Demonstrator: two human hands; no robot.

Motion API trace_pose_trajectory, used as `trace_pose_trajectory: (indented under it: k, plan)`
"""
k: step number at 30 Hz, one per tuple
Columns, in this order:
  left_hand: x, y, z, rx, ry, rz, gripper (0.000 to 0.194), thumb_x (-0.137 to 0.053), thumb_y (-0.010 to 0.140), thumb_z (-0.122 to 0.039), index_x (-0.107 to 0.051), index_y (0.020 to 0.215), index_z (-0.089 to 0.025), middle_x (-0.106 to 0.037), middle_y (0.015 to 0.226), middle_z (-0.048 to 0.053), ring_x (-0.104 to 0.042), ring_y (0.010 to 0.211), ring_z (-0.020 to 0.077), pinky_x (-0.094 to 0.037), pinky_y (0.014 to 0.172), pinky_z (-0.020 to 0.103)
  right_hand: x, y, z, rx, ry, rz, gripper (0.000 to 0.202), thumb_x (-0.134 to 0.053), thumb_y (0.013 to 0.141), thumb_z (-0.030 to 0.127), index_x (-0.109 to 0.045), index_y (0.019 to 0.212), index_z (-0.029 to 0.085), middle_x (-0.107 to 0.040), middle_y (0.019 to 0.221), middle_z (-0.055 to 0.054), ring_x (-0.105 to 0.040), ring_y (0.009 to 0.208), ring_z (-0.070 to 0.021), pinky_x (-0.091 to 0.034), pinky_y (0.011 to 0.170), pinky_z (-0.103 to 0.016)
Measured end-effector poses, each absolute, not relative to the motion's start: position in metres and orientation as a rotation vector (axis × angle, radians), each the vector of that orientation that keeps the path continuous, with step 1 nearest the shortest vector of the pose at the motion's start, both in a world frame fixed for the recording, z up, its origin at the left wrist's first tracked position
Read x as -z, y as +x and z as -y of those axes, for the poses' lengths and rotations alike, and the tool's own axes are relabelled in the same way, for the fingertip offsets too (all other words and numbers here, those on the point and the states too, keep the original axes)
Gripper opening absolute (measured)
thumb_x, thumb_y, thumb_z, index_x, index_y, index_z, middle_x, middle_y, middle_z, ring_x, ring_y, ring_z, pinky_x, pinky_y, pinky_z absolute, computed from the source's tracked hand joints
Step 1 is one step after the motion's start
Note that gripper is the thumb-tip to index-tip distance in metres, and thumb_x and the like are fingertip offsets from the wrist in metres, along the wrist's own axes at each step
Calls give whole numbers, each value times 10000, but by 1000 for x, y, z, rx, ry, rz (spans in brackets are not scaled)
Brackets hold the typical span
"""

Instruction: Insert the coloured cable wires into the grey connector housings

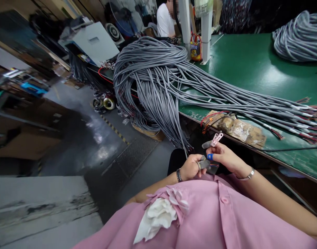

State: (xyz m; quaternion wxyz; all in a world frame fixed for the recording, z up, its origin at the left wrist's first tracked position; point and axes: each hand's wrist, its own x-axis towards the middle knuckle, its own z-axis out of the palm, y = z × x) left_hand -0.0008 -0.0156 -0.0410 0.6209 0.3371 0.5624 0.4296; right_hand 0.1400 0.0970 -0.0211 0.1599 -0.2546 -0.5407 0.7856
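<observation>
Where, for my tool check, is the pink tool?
The pink tool is right of centre in the head view, in the right hand, near the taped board.

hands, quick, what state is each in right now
Left hand: closed, holding thin wires that stick out past the fingers.
Right hand: closed, holding a small pink tool.

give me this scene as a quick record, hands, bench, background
left hand: closed, thin wires poking out
right hand: pinching a small pink tool
bench: green, gray cables spread across it and hanging over its edge
far corner: coiled gray cable
background: person in white, face blurred
</observation>
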Motion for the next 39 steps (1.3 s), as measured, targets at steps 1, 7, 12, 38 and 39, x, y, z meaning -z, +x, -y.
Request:
trace_pose_trajectory:
  k: [1,7,12,38,39]
  plan:
    - [41,-1,16,-982,778,-1296,372,-648,737,-478,-570,649,-126,-571,512,-5,-440,342,47,-282,361,163,21,140,-96,-2231,-736,1553,299,-624,632,109,-543,910,180,-556,688,38,-491,583,-93,-354,503,-214]
    - [39,3,14,-942,771,-1267,355,-670,711,-457,-586,644,-119,-560,488,-4,-433,327,55,-274,335,169,24,136,-90,-2192,-758,1552,297,-649,665,110,-571,942,183,-583,720,31,-514,595,-94,-381,530,-218]
    - [35,-3,12,-997,672,-1214,301,-663,705,-400,-578,632,-121,-559,459,-7,-410,297,51,-246,311,167,37,145,-93,-2229,-755,1362,312,-723,737,249,-603,1021,204,-659,877,-23,-605,767,-141,-464,679,-256]
    - [25,2,-20,-1063,506,-968,308,-708,633,-396,-575,658,-120,-551,433,4,-394,277,71,-203,286,191,26,127,-111,-2102,-896,878,369,-655,752,570,-692,843,214,-671,772,-36,-592,664,-155,-478,591,-267]
    - [24,3,-20,-1059,511,-974,306,-708,629,-396,-574,655,-121,-546,424,2,-388,273,70,-199,286,190,27,128,-111,-2109,-890,884,384,-641,755,586,-687,862,220,-670,779,-37,-592,668,-158,-479,586,-268]
